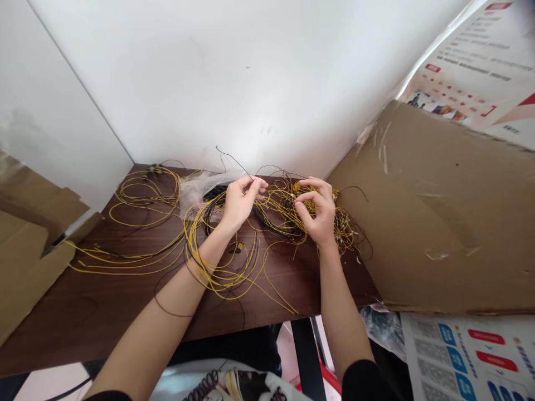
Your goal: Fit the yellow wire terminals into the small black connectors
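Fingers (256, 184) of your left hand (238, 203) were pinched together on a thin black wire (234, 159), which rose from the fingertips and curved up toward the white wall (234, 72). Your right hand (317, 214) was half curled, and its fingertips pressed into the tangled bundle of yellow and black wires (288, 214) that lay between both hands; whether they really gripped a strand, you could not tell from this view.

A clear plastic bag (200, 186) lay just behind your left hand, touching the wires. Something dark was inside it, but it was too small to say what. Large loose loops of yellow wire (144, 195) lay at the far left of the brown wooden table (104, 301), and long yellow strands (217, 273) ran under your left forearm toward the near edge.

Your table was closed in on three sides: the wall stood at the back, a big cardboard sheet (438, 211) leaned along the right edge just beside the bundle, and another cardboard piece (25, 262) covered the left corner. Bare wood showed only at the near left part of the table. Printed paper sheets (472, 356) lay under the cardboard at the lower right.
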Demonstrator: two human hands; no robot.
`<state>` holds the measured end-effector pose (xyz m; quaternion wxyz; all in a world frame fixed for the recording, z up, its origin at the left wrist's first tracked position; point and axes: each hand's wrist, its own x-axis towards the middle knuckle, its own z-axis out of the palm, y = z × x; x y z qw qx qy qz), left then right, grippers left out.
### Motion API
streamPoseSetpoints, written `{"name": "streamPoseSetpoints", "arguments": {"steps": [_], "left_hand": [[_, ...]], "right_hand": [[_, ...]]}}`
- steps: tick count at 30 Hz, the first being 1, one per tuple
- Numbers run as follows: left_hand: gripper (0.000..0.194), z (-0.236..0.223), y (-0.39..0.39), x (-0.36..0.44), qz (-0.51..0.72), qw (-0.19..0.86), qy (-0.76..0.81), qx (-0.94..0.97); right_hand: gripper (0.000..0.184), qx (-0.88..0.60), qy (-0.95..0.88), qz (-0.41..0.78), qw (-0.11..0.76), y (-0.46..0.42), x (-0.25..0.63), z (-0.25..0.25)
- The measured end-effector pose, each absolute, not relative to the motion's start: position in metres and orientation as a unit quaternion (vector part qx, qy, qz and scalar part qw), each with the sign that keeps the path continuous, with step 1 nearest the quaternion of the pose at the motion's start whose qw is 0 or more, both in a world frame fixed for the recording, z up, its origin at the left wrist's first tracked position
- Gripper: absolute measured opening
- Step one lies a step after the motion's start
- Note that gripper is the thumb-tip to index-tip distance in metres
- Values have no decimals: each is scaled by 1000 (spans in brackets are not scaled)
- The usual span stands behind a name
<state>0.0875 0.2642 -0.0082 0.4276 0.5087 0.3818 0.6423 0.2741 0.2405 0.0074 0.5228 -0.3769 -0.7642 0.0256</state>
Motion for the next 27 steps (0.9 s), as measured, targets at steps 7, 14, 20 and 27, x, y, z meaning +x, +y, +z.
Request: {"name": "streamPoseSetpoints", "arguments": {"steps": [7,14,20,27], "left_hand": [[37,3,260,82,667,449,396,443],[39,28,249,77,678,559,304,369],[39,49,237,81,648,629,239,357],[35,50,231,95,624,650,205,382]], "right_hand": [[13,-246,-638,229,693,246,282,10],[38,-300,-655,245,648,242,285,8],[10,-467,-709,-98,519,233,260,9],[28,-364,-796,60,480,221,237,10]]}}
